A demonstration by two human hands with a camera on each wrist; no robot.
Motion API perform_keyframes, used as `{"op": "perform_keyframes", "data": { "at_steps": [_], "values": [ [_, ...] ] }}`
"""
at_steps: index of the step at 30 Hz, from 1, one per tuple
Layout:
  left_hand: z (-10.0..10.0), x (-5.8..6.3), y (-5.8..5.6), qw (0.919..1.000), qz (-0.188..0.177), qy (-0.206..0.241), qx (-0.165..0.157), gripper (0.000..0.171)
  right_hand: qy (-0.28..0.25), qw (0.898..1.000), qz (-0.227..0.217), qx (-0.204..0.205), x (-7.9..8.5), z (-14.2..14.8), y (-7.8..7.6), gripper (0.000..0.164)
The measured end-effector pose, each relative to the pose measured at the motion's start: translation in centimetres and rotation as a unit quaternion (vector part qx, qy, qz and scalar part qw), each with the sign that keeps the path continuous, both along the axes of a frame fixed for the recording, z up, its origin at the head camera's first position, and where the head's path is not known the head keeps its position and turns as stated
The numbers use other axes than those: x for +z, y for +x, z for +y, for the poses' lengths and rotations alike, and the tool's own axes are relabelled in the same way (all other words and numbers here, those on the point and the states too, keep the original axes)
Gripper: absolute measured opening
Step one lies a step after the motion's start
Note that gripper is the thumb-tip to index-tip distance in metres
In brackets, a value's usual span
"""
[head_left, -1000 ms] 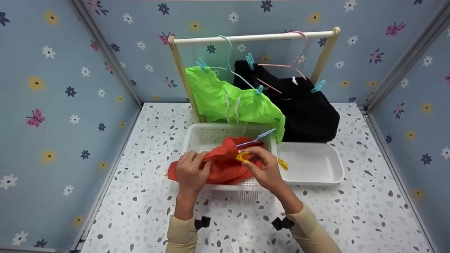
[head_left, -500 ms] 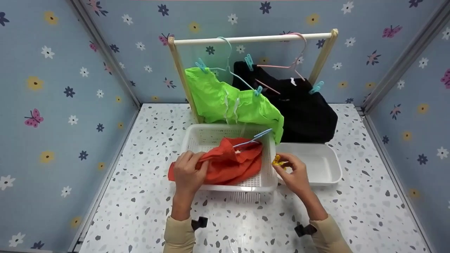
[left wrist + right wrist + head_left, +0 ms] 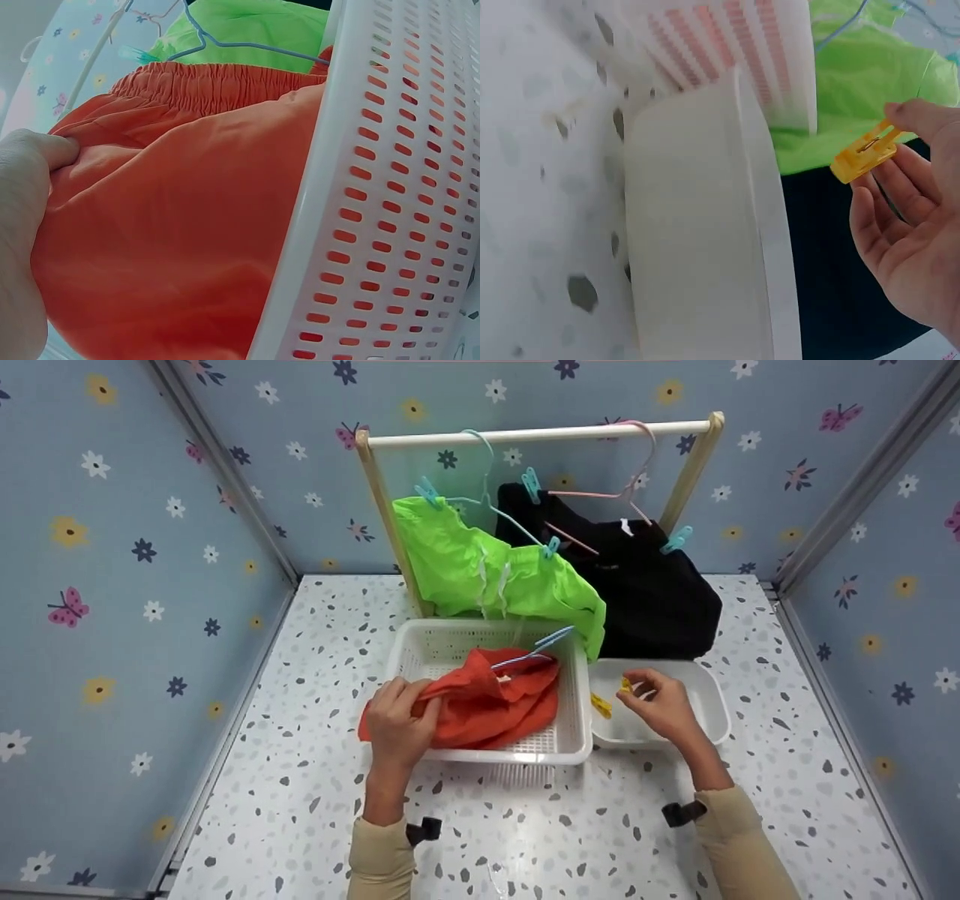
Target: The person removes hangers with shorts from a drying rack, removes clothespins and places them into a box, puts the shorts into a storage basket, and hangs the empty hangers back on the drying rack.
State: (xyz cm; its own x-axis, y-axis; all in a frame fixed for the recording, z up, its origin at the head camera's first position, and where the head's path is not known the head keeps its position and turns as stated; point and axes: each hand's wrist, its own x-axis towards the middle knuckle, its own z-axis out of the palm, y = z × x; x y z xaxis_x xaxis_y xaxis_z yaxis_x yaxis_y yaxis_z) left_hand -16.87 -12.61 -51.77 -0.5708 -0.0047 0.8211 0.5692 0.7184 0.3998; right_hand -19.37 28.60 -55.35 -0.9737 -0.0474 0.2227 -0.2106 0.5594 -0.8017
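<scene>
My left hand [image 3: 401,721] grips the left side of orange-red shorts [image 3: 521,712], its thumb showing on the cloth in the left wrist view. The shorts lie in a white slotted basket [image 3: 510,757], with their left end over its wall. Part of a blue hanger [image 3: 553,639] sticks out of the gathered waistband [image 3: 199,84]. Over a shallow white tray [image 3: 709,697], my right hand [image 3: 664,709] pinches a yellow clothespin [image 3: 864,154] between thumb and fingers. A second yellow clothespin [image 3: 601,706] is at the tray's left side.
Behind the basket stands a rack with a white rail [image 3: 540,435]. Bright green shorts [image 3: 457,562] and a black garment [image 3: 660,600] hang there on hangers, held by light blue clothespins. Flower-patterned panels [image 3: 135,622] enclose the speckled table [image 3: 300,780] at left, back and right.
My right hand has moved right, from the waistband of the orange-red shorts to above the tray, with the yellow clothespin in its fingers. The left hand keeps its hold on the shorts.
</scene>
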Motion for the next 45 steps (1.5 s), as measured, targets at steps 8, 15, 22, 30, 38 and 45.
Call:
{"op": "perform_keyframes", "data": {
  "at_steps": [8,15,22,30,38,45],
  "values": [
    [-0.3,-0.4,0.0,1.0,-0.004,0.006,0.003,0.009,0.113,0.99,-0.077,0.043,-0.3,2.1,-3.7,0.033],
    [-0.3,-0.4,0.1,0.9998,0.007,-0.009,0.018,0.009,0.171,0.979,-0.075,0.086,-0.4,2.1,-6.1,0.034],
    [-0.3,-0.6,0.3,0.9999,-0.001,-0.002,0.013,0.009,0.198,0.971,-0.094,0.091,-0.6,1.7,-7.1,0.032],
    [-0.5,-0.7,0.1,0.9999,-0.01,0.0,0.012,0.009,0.206,0.967,-0.109,0.099,-1.2,1.5,-7.4,0.029],
    [-0.7,-0.9,-0.1,0.9998,-0.013,0.005,0.012,0.009,0.195,0.969,-0.103,0.109,-1.2,1.3,-7.7,0.029],
    [-0.8,-0.8,-0.2,0.9998,-0.015,0.011,0.008,0.009,0.205,0.967,-0.092,0.118,-0.7,1.0,-7.9,0.024]
  ]
}}
